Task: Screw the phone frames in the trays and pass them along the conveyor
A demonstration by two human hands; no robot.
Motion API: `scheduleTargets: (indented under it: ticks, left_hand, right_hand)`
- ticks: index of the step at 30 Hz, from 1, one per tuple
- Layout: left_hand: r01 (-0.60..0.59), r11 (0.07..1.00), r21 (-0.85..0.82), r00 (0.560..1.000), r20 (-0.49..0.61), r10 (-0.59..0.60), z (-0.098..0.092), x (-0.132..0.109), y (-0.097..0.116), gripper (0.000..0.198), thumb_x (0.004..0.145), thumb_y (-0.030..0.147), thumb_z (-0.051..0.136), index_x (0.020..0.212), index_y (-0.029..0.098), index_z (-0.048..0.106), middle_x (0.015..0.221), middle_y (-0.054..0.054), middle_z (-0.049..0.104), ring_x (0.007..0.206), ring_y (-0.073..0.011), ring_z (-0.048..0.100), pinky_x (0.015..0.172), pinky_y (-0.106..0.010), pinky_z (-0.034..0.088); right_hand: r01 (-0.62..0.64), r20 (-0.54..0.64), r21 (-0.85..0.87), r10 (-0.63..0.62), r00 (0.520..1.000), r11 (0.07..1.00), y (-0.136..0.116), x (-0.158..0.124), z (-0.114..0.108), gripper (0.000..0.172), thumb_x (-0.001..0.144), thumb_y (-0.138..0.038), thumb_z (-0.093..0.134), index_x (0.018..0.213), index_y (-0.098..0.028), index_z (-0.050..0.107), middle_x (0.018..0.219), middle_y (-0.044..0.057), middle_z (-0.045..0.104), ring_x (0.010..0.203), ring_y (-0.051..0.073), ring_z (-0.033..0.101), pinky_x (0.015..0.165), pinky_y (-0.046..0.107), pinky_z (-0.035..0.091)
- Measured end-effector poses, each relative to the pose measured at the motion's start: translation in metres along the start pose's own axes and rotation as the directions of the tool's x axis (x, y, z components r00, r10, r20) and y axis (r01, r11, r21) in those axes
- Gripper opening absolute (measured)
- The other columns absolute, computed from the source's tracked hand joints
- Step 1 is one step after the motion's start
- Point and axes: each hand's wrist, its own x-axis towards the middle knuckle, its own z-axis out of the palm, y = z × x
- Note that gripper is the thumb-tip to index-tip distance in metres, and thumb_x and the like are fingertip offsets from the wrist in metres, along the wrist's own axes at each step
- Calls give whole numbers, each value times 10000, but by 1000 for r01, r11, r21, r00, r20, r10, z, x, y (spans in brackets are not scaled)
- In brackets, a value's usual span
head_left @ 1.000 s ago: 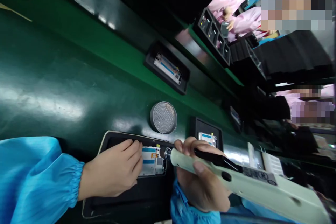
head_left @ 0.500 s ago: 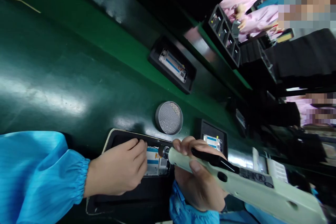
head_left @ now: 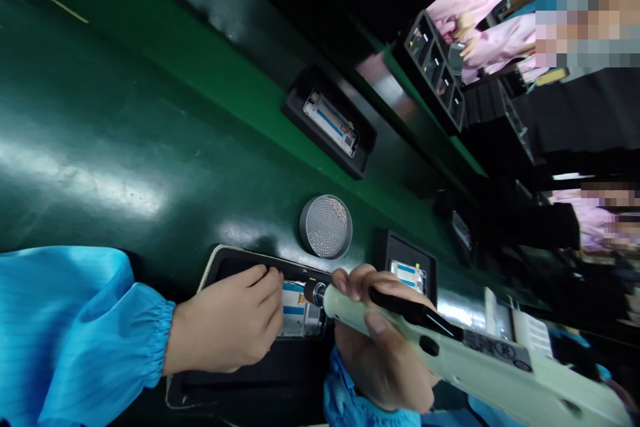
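In my right hand point(head_left: 380, 327) is a pale green electric screwdriver point(head_left: 400, 340), its fingers wrapped round the front of the body and its black lever. The dark tip of the tool is over an opened phone frame point(head_left: 301, 310), which shows a silver inside, blue strips and a small orange flex part. Whether the bit touches the frame cannot be seen. My left hand point(head_left: 235, 320) is curled over the left end of the frame, fingers together, hiding that end. Beneath lies a black tray with a pale rim point(head_left: 220, 267).
Just beyond the tray stands a round grey screw dish point(head_left: 326, 227) with small screws. Black trays hold other phone frames point(head_left: 407, 273) point(head_left: 330, 123) on the green bench point(head_left: 150, 120). Upper right, people in pink sleeves point(head_left: 510, 33) work near a compartment tray point(head_left: 433, 70).
The whole view has shifted slightly, so most things sit a little further right. Both hands and the screwdriver keep nearly the same pose over the phone frame.
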Motion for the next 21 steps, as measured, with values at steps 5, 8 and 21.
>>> scheduleTargets:
  ticks: [5,8,21]
  left_hand:
    - [-2,1000,5,1000,0,2,-1,0,0,468,891,438,600,1128,38,656,1152,-218,679,1113,-346,602,971,-463,407]
    - [-7,1000,4,1000,12,7,-2,1,0,478,882,442,608,1126,33,654,1154,-220,676,1110,-350,600,973,-466,406]
    - [-4,1000,13,1000,7,4,-2,0,0,458,894,433,596,1135,49,658,1177,-214,674,1113,-340,605,964,-454,421]
  right_hand:
    - [-13,12,10,13,1000,1000,0,-1,-1,243,759,-144,582,974,-210,673,766,8,532,756,158,517,687,365,470]
    - [-13,21,9,13,1000,1000,0,-1,-1,245,763,-135,583,979,-207,672,769,7,536,759,157,517,695,364,470]
    - [3,24,-43,-2,1000,999,0,0,5,155,757,-155,631,897,-211,669,742,5,527,721,158,507,648,358,445]
